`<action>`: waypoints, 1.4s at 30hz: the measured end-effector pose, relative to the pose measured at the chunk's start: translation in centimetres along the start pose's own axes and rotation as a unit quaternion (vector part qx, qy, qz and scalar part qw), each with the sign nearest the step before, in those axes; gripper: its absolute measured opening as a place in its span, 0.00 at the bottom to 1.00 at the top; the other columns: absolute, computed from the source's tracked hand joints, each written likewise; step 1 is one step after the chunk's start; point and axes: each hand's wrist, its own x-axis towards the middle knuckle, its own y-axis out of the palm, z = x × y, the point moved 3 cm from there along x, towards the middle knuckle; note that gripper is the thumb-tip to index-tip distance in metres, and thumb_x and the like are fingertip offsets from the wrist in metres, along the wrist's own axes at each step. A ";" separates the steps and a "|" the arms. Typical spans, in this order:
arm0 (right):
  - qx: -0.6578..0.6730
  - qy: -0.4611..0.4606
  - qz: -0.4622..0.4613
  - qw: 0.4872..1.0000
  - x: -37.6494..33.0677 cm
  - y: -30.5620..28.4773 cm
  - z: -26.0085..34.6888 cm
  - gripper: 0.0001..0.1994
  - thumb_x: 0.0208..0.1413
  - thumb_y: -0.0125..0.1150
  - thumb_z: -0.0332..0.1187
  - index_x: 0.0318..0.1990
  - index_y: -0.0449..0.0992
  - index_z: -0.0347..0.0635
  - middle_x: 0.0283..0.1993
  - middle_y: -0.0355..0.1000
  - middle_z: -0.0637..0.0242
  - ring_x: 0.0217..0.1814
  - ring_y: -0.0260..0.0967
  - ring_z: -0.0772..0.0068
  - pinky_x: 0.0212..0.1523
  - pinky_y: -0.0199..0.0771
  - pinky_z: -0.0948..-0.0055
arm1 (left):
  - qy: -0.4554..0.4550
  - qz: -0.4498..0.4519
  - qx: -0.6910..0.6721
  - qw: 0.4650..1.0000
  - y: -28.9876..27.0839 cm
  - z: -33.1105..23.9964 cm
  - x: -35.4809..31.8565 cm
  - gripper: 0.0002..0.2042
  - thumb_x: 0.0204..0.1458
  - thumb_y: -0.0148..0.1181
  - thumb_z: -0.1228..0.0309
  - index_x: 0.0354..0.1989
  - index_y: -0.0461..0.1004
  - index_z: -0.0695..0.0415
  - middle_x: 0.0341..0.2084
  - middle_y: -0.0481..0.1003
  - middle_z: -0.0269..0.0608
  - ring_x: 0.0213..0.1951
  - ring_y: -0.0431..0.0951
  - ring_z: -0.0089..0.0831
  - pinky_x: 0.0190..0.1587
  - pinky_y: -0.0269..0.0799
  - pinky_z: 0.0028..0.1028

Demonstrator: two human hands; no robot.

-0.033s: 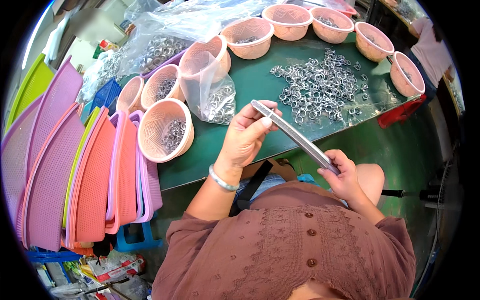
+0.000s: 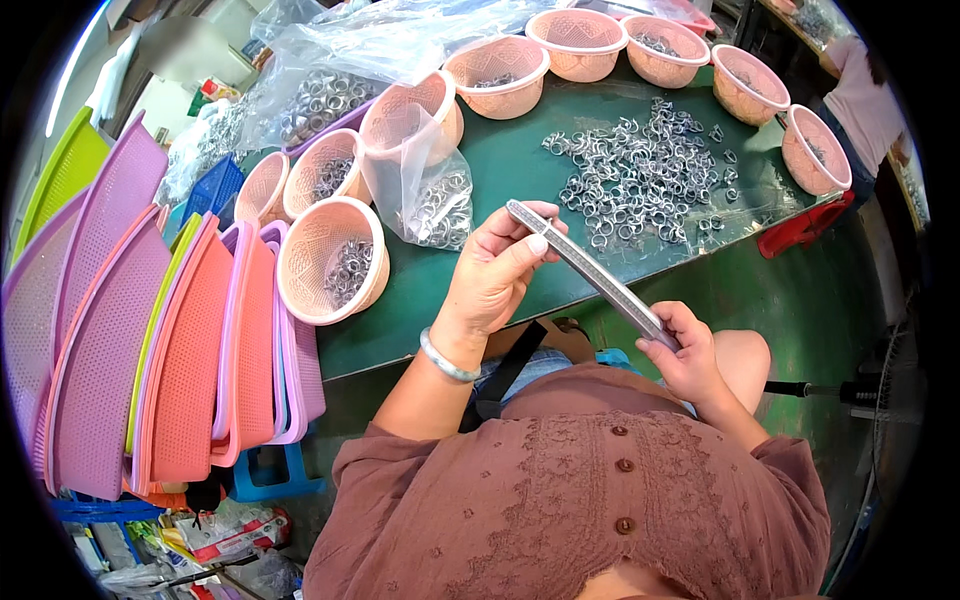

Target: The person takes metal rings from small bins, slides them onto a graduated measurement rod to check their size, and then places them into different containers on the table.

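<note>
Green table [image 2: 520,180], ring pile [image 2: 640,180], 9 pink baskets [image 2: 330,260], trays [image 2: 150,350]

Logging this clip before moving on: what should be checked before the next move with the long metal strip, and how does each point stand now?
1. Left hand grips the metal strip at its far end: ok.
2. Right hand grips the near end: ok.
3. Strip held above the green table edge, off the surface: ok.
4. Loose metal rings lie close ahead of the hands: ok.
5. Anything threaded on the strip: cannot tell.
6. Pink basket holds rings: ok.
</note>
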 end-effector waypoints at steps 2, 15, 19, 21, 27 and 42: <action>0.005 -0.005 0.002 1.000 -0.2 -0.2 0.1 0.13 0.43 0.58 0.21 0.38 0.67 0.36 0.25 0.65 0.69 0.24 0.60 0.82 0.26 0.61 0.82 | -0.006 -0.012 0.009 1.000 0.2 -0.1 0.2 0.14 0.50 0.51 0.77 0.47 0.66 0.63 0.38 0.70 0.43 0.41 0.71 0.29 0.45 0.68 0.27; 0.070 0.012 0.026 0.997 -0.3 -0.4 -0.4 0.12 0.45 0.58 0.20 0.38 0.66 0.36 0.25 0.64 0.71 0.25 0.59 0.86 0.26 0.59 0.84 | 0.005 0.021 0.032 0.999 0.5 -0.4 0.1 0.16 0.49 0.51 0.78 0.49 0.65 0.64 0.38 0.71 0.43 0.40 0.71 0.26 0.44 0.68 0.24; 0.224 0.055 0.060 0.971 -0.5 -0.1 -0.4 0.11 0.46 0.58 0.22 0.38 0.66 0.35 0.28 0.65 0.73 0.28 0.60 0.87 0.29 0.60 0.85 | 0.013 0.061 0.089 0.994 0.4 -1.8 0.0 0.14 0.46 0.55 0.78 0.43 0.68 0.64 0.34 0.70 0.42 0.36 0.70 0.25 0.41 0.65 0.22; 0.247 0.083 0.094 0.961 -0.5 -0.1 0.0 0.11 0.46 0.58 0.23 0.39 0.66 0.34 0.28 0.65 0.73 0.29 0.60 0.87 0.30 0.60 0.86 | 0.027 0.076 0.150 0.985 0.2 -2.6 -0.2 0.13 0.44 0.57 0.75 0.40 0.69 0.63 0.32 0.69 0.42 0.33 0.68 0.26 0.37 0.63 0.21; 0.302 0.171 0.176 0.921 -0.9 -0.7 0.6 0.13 0.46 0.60 0.26 0.39 0.66 0.33 0.30 0.66 0.72 0.29 0.60 0.89 0.29 0.60 0.86 | -0.003 0.062 0.239 0.969 0.5 -4.0 -1.3 0.10 0.38 0.59 0.77 0.32 0.70 0.63 0.27 0.68 0.40 0.30 0.67 0.24 0.31 0.62 0.19; 0.178 0.065 0.118 0.975 -1.8 -3.9 0.7 0.10 0.47 0.60 0.25 0.36 0.67 0.33 0.27 0.67 0.74 0.26 0.59 0.90 0.25 0.59 0.87 | -0.001 0.141 0.284 0.948 2.0 -3.0 -0.2 0.10 0.41 0.58 0.81 0.34 0.72 0.62 0.32 0.69 0.36 0.32 0.67 0.20 0.34 0.62 0.16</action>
